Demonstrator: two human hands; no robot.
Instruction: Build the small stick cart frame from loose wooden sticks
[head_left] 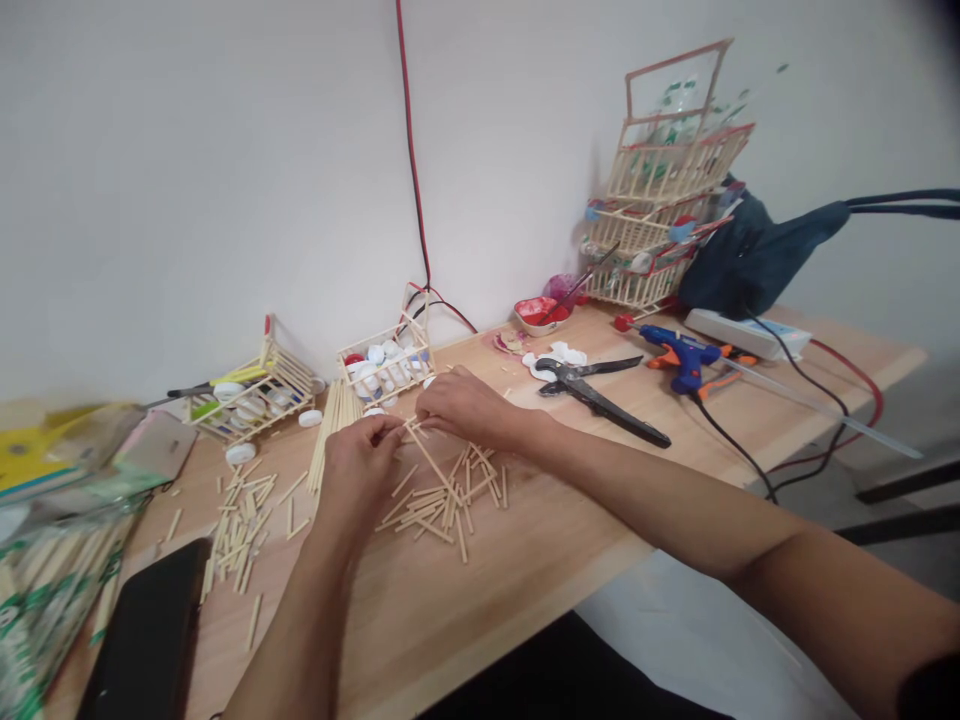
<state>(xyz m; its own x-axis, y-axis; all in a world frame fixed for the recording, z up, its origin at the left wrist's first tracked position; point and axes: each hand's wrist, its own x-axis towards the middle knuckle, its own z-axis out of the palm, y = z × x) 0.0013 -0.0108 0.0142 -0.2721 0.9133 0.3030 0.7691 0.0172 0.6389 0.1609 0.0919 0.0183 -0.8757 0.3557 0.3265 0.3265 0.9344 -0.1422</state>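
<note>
Both of my hands meet over the middle of the wooden table, fingers pinched at a small frame of thin wooden sticks (431,455). My left hand (360,460) grips its left end between thumb and fingers. My right hand (469,408) pinches the same frame close to its upper corner, a few centimetres away. One long stick of the frame slants down toward a pile of short cut sticks (424,508). My fingers hide part of the joint. Just behind my hands stands a little stick basket (386,365) filled with white bottle caps.
A blue hot glue gun (679,352) and black-handled cutters (600,395) lie to the right. Stacked stick baskets (652,215) stand by the wall near a red paint dish (541,315). At left are a phone (150,635), more short sticks (240,525) and another basket (259,400).
</note>
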